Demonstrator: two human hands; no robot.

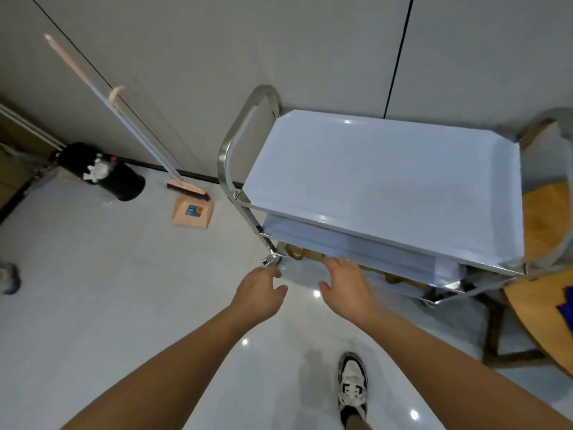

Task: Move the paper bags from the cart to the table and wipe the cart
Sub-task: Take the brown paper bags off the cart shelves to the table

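A steel cart (pixel 387 175) with three shelves stands against the wall; its top shelf is bare. Brown paper bags (pixel 305 252) lie on the bottom shelf, mostly hidden under the middle shelf, with only handles and edges showing. My left hand (pixel 259 290) reaches toward the cart's lower left corner, fingers loosely curled and holding nothing. My right hand (pixel 344 282) stretches with straight fingers toward the bottom shelf, its fingertips close to the bags. A round wooden table (pixel 536 321) sits at the right, partly behind the cart.
A black bin (pixel 102 170) lies tipped on the floor at the left. A broom (pixel 186 187) and a pink dustpan (pixel 192 214) lean by the wall. A blue cloth (pixel 566 308) is on the table's edge. My shoe (pixel 353 386) stands on the glossy floor.
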